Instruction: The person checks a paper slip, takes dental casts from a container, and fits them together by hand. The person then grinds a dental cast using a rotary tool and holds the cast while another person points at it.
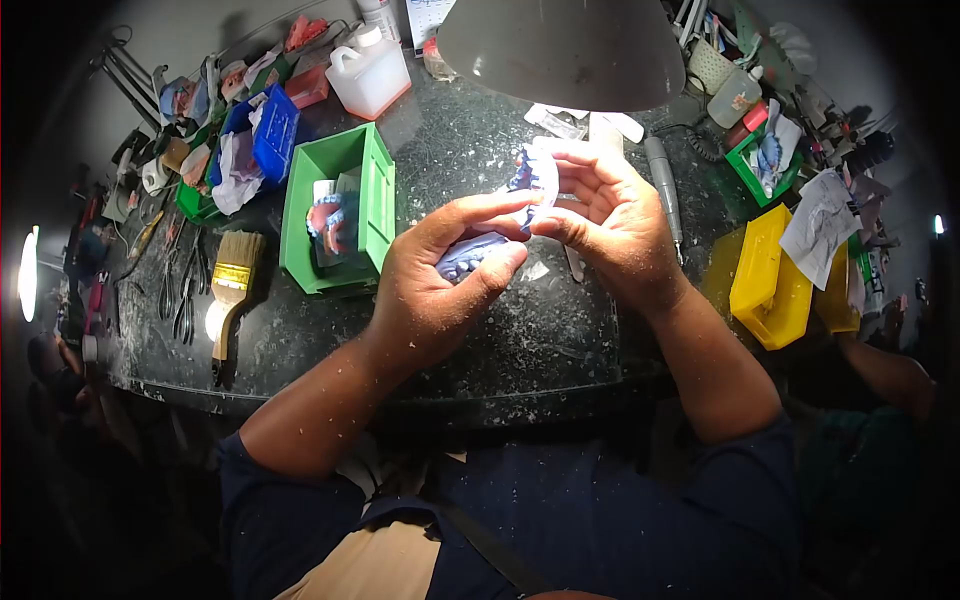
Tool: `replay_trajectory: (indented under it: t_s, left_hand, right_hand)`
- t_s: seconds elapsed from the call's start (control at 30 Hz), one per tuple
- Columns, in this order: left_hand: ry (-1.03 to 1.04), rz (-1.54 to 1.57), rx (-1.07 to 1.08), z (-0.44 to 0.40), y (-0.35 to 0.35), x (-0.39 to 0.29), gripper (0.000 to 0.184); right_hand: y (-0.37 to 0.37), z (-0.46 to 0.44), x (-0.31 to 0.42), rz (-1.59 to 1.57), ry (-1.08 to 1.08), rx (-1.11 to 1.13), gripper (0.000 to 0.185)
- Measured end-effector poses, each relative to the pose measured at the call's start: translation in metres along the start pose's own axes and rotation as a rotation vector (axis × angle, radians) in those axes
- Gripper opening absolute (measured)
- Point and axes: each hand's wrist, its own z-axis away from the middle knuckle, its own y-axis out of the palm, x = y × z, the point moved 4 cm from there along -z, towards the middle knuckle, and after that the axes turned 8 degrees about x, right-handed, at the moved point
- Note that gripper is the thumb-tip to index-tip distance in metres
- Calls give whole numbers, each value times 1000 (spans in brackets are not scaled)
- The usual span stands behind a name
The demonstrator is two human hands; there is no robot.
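Note:
My left hand (440, 260) is closed around a blue-grey dental cast (470, 257), its row of teeth showing between thumb and fingers. Between the thumb and fingers of my right hand (610, 220) is a second dental piece, a tooth-lined arch (540, 180), dark blue on one side and glaring white under the lamp. The fingertips of both hands meet near the lower end of this arch. Whether the left index finger also supports it, I cannot tell. Both hands are raised above the dusty dark bench (530, 340).
A lamp shade (560, 50) hangs just beyond my hands. Left stand a green bin (300, 240) holding a dental model (328, 222), a brush (232, 280) and a white jug (368, 75). Right are a handpiece (662, 185), a yellow bin (757, 265) and another person's arm (890, 375).

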Motion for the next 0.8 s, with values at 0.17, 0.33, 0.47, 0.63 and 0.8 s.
replay_trajectory:
  t_s: [0.17,0.33,0.47,0.63,0.8]
  left_hand:
    - [23,-44,-1,0,1,0,47]
    - [66,-41,-5,-2,4,-1,49]
    - [14,4,13,-2,3,1,50]
    - [111,-3,-16,2,3,-1,47]
    - [154,244,-93,5,-1,2,37]
  right_hand:
    - [-3,1,-3,39,12,-20,66]
    - [-2,2,-1,29,5,-34,65]
    - [-3,1,1,43,11,-34,65]
    - [4,-2,5,-197,24,35,67]
    - [1,1,5,-488,71,162,65]
